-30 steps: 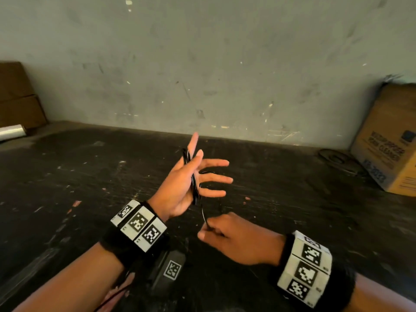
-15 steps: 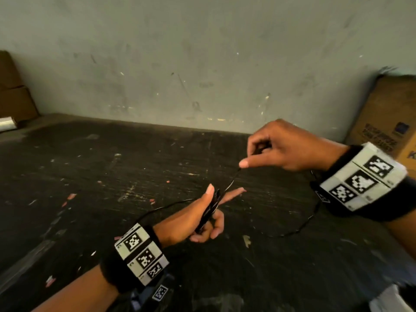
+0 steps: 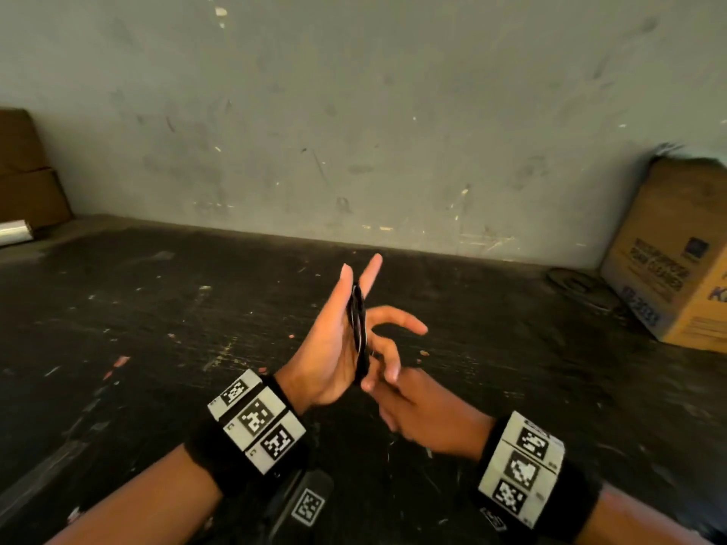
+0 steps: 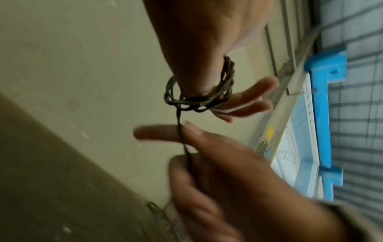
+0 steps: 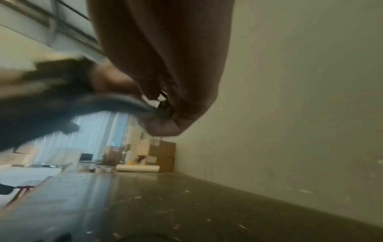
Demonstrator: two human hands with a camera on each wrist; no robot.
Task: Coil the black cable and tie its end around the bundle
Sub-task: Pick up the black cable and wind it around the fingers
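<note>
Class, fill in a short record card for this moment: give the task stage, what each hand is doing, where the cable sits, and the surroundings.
stage: coiling under way, end not yet tied
left hand: held up, fingers straight, loops wound around it
black cable: several loops on the left hand, one strand running to the right hand
right hand: below the left, pinches the free strand
surface: dark table
nearby: cardboard box at right, against the wall

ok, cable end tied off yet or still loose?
Still loose. The black cable loops around the left hand; its free strand runs straight to the right hand, which pinches it.
</note>
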